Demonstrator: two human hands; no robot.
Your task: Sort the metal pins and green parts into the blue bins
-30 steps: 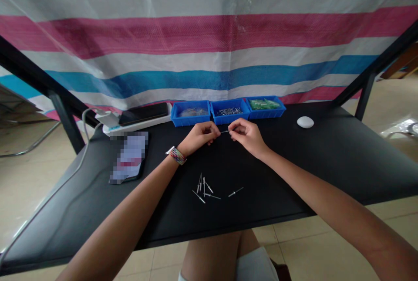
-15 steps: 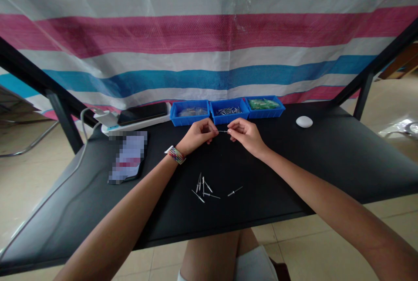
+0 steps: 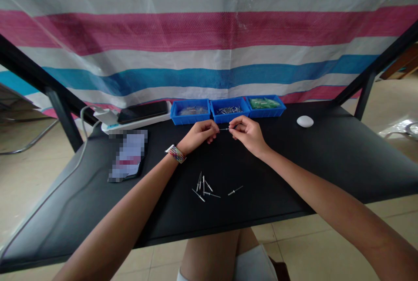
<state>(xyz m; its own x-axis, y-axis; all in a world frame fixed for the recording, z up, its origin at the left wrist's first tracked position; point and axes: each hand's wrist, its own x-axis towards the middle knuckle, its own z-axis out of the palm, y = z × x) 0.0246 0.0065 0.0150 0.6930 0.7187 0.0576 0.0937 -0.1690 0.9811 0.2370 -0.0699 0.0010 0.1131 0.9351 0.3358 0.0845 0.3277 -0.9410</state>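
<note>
Between my two hands a thin metal pop rivet (image 3: 224, 129) is held level, just in front of the blue bins. My left hand (image 3: 201, 135) pinches one end of it, the thin pin side, between thumb and fingers. At its other end my right hand (image 3: 247, 133) has thumb and forefinger closed on the rivet; the fingertips hide that end. Nearer me on the black table (image 3: 271, 181), several pop rivets (image 3: 203, 188) lie in a loose group. One more rivet (image 3: 235, 191) lies apart to their right.
Three blue bins stand at the back: one with clear bags (image 3: 190, 120), one with loose rivets (image 3: 229, 118), one with green packets (image 3: 266, 111). A phone (image 3: 129, 154), a power strip (image 3: 140, 123) with a dark device on it, and a cable are left. A white mouse (image 3: 305, 121) sits right.
Both hands keep hold of the rivet and have shifted very slightly. The view has moved a little. The rivets on the table lie as before.
</note>
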